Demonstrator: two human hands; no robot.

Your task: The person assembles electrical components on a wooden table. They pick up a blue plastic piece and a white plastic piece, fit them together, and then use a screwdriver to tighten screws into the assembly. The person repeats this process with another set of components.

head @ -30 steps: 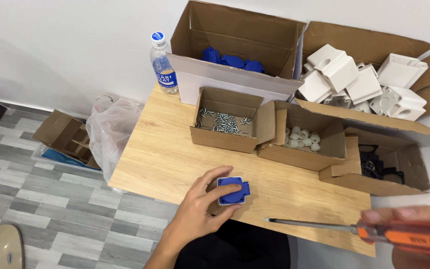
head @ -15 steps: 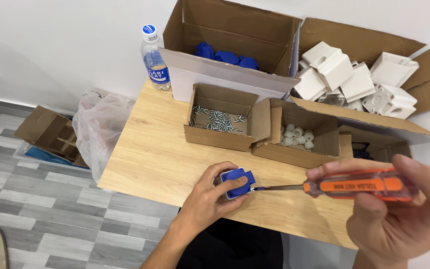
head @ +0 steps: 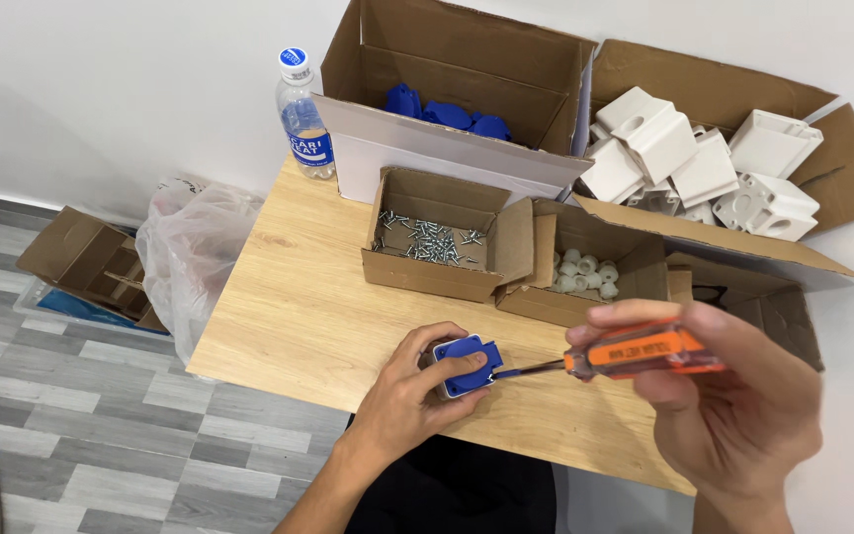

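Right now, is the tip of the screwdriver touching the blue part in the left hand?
Touching. In the head view the screwdriver, held by the right hand, runs its metal shaft straight to the edge of the blue part gripped by the left hand, with no visible gap.

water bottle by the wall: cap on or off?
On. The water bottle stands upright on the table corner with its blue cap screwed on top.

A wooden table [head: 289,307] carries 4 open cardboard boxes: screws [head: 427,240] near its middle, small white caps [head: 580,272] just beside them, blue parts [head: 447,111] along the far edge, white housings [head: 704,163] toward the far right corner. A water bottle [head: 301,114] stands at the far left corner; a plastic bag [head: 195,257] hangs beside the left edge.
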